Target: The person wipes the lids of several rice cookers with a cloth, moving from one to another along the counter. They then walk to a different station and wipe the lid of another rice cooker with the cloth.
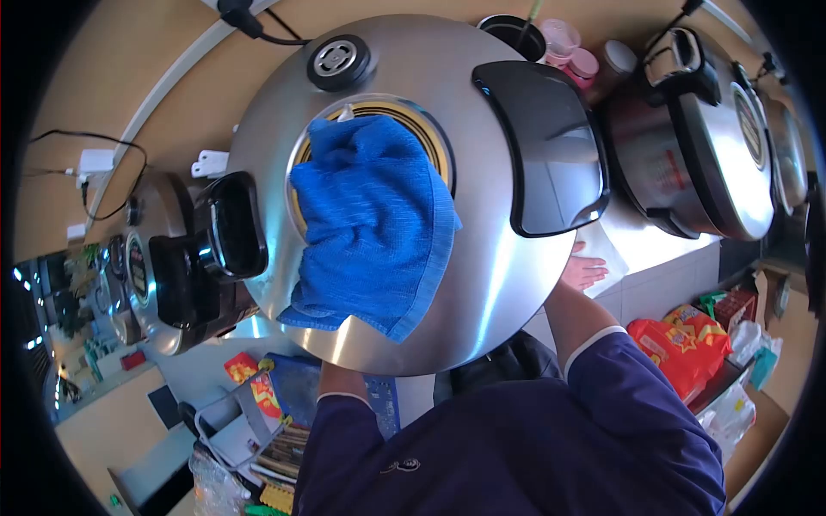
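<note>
A large rice cooker with a round stainless-steel lid fills the middle of the view. A blue cloth lies bunched over the lid's centre ring. My left forearm reaches up to the lid's near edge, and my left hand is hidden under the cloth, which it presses on the lid. My right hand rests flat on a white sheet on the counter, to the right of the cooker, fingers spread and holding nothing.
A black handle and a steam vent sit on the lid. Another cooker stands at the left, and two more at the right. Cups stand behind. Orange bags and books lie below the counter.
</note>
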{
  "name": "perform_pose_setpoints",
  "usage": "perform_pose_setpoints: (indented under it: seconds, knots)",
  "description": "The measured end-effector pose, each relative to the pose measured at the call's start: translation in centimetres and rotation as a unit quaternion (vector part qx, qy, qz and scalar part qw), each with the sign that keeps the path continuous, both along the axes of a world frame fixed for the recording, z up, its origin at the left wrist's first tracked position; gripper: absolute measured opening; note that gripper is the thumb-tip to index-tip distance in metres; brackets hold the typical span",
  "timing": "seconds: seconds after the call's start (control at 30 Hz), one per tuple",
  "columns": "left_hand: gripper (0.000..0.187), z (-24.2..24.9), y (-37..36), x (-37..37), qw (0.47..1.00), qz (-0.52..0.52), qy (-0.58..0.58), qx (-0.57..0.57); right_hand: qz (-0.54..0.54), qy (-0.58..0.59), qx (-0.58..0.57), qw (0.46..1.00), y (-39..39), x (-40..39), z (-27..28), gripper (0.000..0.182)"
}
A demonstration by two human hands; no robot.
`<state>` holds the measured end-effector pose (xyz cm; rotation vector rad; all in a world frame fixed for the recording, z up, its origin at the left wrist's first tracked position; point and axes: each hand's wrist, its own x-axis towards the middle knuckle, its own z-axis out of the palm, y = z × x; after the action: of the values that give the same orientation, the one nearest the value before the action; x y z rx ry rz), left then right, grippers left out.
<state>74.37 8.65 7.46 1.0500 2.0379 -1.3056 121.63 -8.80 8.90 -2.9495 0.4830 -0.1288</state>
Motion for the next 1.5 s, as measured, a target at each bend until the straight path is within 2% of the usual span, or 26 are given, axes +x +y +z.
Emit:
perform_pose_setpoints:
  seconds: [0.1,0.17,0.23,0.3,0.37,0.4,0.5,0.63,0.67,0.77,0.83,0.9,0.93,0.97,1.03,1.07,1.13,1.17,1.27,1.37,1.43,1.5]
  knots:
    - [0.037,0.5,-0.7,-0.5,0.992,0.086,-0.035,0.086,0.032,0.019,0.009,0.999,-0.2,0.1,-0.8,0.079]
    - [0.038,0.7,-1.4,-1.2,0.966,0.173,-0.079,0.175,0.045,0.029,0.017,0.998,-0.3,0.1,-1.3,0.079]
    - [0.04,1.3,-2.4,-2.0,0.894,0.302,-0.14,0.299,0.048,0.035,0.026,0.998,-0.5,0.1,-1.4,0.079]
    - [0.042,2.2,-3.6,-2.7,0.782,0.42,-0.194,0.417,0.045,0.039,0.035,0.998,-0.2,-0.1,-1.1,0.079]
    - [0.044,3.4,-4.9,-2.8,0.68,0.485,-0.224,0.502,0.041,0.04,0.043,0.997,-0.1,0.1,-1.2,0.079]
    - [0.045,4.3,-5.8,-3.0,0.646,0.491,-0.227,0.537,0.039,0.041,0.047,0.997,-0.1,0.1,-1.5,0.079]
    - [0.048,8.7,-9.7,-2.8,0.602,0.423,-0.22,0.641,0.025,0.051,0.057,0.997,-0.1,-0.1,-1.1,0.079]
    - [0.051,17.9,-15.1,-2.3,0.591,0.194,-0.219,0.752,0.026,0.07,0.067,0.995,-0.2,-0.1,-1.4,0.079]
    - [0.051,20.7,-15.1,-1.0,0.589,0.189,-0.214,0.756,0.027,0.076,0.071,0.994,-0.1,0.0,-1.5,0.079]
    - [0.053,30.0,-12.6,4.3,0.537,0.045,-0.169,0.825,0.024,0.089,0.082,0.992,0.1,-0.1,-1.3,0.079]
    - [0.051,35.4,-10.4,7.3,0.532,0.01,-0.278,0.8,0.018,0.094,0.084,0.992,-0.1,-0.2,-1.0,0.079]
    - [0.043,38.6,-8.0,10.3,0.552,-0.096,-0.367,0.743,0.013,0.093,0.088,0.992,0.0,-0.2,-1.0,0.079]
    - [0.023,38.9,-6.8,11.0,0.565,-0.136,-0.397,0.71,0.008,0.091,0.089,0.992,-0.1,-0.2,-0.8,0.079]
    - [0.017,39.0,-5.6,11.8,0.575,-0.177,-0.428,0.674,0.001,0.088,0.089,0.992,-0.1,-0.3,-0.7,0.079]
    - [0.027,40.7,-3.5,17.3,0.62,-0.272,-0.406,0.614,-0.02,0.077,0.09,0.993,-0.1,-0.3,-0.6,0.079]
    - [0.027,40.8,-2.5,18.4,0.617,-0.277,-0.417,0.607,-0.032,0.07,0.088,0.993,-0.2,-0.3,-0.4,0.079]
    - [0.051,40.5,-0.8,20.2,0.597,-0.367,-0.451,0.554,-0.053,0.058,0.083,0.993,-0.2,-0.1,-0.1,0.079]
    - [0.051,40.5,-0.1,21.1,0.596,-0.369,-0.457,0.548,-0.06,0.055,0.079,0.994,-0.2,-0.3,0.0,0.079]
    - [0.067,39.8,1.6,23.0,0.577,-0.444,-0.487,0.483,-0.068,0.048,0.071,0.994,-0.2,-0.3,0.1,0.079]
    - [0.071,39.3,3.1,24.8,0.564,-0.467,-0.518,0.442,-0.069,0.038,0.063,0.995,-0.5,-0.5,0.2,0.079]
    - [0.066,38.6,3.4,25.6,0.595,-0.489,-0.465,0.437,-0.066,0.027,0.062,0.996,-0.3,-0.1,0.3,0.079]
    - [0.063,38.7,3.5,25.8,0.596,-0.47,-0.485,0.434,-0.064,0.019,0.062,0.996,-0.1,-0.3,0.5,0.079]
